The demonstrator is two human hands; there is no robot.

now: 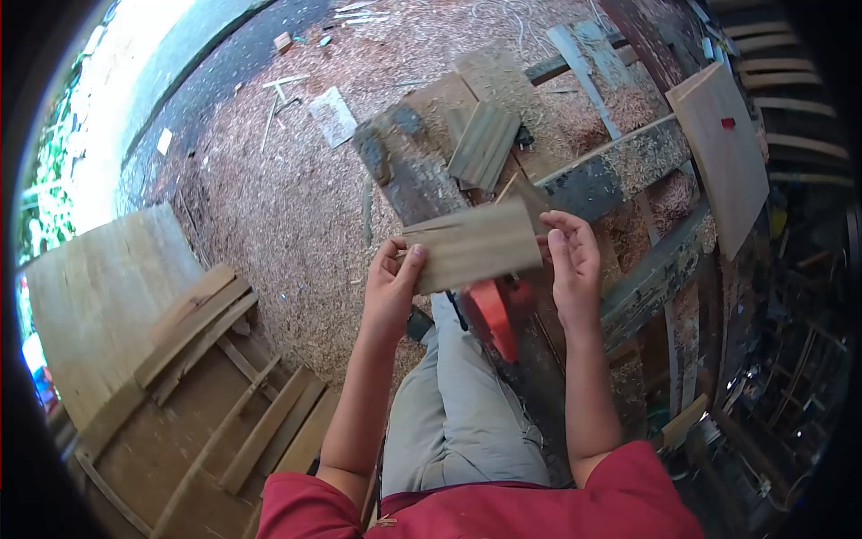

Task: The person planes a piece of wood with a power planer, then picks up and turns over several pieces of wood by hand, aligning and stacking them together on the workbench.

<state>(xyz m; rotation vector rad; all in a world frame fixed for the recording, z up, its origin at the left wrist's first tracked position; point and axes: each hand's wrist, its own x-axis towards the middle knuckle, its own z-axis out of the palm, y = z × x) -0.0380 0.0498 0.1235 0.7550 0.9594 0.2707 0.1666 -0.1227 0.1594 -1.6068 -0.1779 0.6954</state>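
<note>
"One flat, rectangular brown wooden board (pixel 474 245) — how does it lie?"

"Between the hands, long axis running left to right. The bare left hand (pixel 392 283) has its grip closed on the left end; the bare right hand (pixel 575 260), grip loosely parted, is just beside the other."

"Touching?"

"Can't tell. Beneath, the orange-red tool (pixel 493 321) is blurred — its top hidden by the board."

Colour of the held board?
The board is light brown with faint darker streaks; best seen in the head view.
</note>
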